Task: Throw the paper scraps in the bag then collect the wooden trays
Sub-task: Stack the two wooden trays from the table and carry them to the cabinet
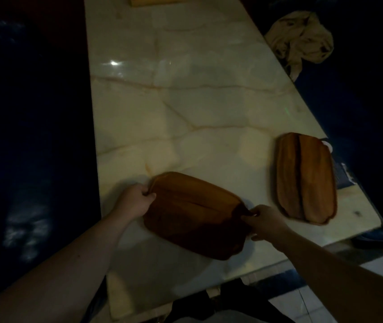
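A dark brown wooden tray [192,214] lies on the pale marble table [185,101] near its front edge. My left hand [135,201] grips the tray's left end and my right hand [266,221] grips its right end. A second, lighter wooden tray [305,178] with a centre ridge lies to the right, close to the table's right edge. A third wooden piece [155,0] shows partly at the table's far end. No paper scraps can be made out in this dim light.
A crumpled beige bag or cloth [302,38] sits on dark seating to the right of the table. Dark blue seating flanks both long sides. White floor tiles [372,276] show at the lower right.
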`<state>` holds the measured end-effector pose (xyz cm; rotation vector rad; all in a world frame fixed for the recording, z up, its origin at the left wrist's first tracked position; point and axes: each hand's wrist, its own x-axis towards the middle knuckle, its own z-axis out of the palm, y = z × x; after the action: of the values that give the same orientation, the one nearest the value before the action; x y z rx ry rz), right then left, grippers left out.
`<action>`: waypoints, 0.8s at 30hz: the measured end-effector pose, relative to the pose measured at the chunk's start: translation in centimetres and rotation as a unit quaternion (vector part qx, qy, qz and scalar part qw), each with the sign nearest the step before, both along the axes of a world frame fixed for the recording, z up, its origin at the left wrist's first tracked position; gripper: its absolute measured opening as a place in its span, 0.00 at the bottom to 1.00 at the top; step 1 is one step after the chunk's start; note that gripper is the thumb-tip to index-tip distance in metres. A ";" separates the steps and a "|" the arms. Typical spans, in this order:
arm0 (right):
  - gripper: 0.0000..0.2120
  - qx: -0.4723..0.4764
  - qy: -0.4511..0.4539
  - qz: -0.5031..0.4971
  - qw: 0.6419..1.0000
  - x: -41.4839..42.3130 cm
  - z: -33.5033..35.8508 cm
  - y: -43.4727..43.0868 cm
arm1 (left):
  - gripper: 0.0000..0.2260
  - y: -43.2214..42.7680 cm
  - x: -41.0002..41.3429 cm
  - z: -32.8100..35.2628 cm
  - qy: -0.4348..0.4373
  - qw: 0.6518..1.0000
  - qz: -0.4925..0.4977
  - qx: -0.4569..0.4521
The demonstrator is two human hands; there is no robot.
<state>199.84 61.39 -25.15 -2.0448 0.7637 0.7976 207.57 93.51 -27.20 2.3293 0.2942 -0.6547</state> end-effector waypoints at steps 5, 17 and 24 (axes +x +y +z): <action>0.07 0.050 -0.030 -0.076 0.995 -0.5 -0.2 -0.6 | 0.07 -0.1 -0.2 0.0 0.024 0.998 0.035 -0.040; 0.05 0.148 -0.128 -0.124 0.973 1.4 1.9 -9.1 | 0.05 -6.8 -2.4 3.1 -0.001 0.986 0.146 -0.080; 0.04 0.188 -0.168 -0.114 0.961 6.0 2.3 -18.8 | 0.05 -16.1 -3.6 4.6 -0.019 0.968 0.226 -0.109</action>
<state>205.89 42.64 -22.82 -1.6541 0.5876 0.4114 203.94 77.39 -22.58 1.9665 0.6759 -0.3933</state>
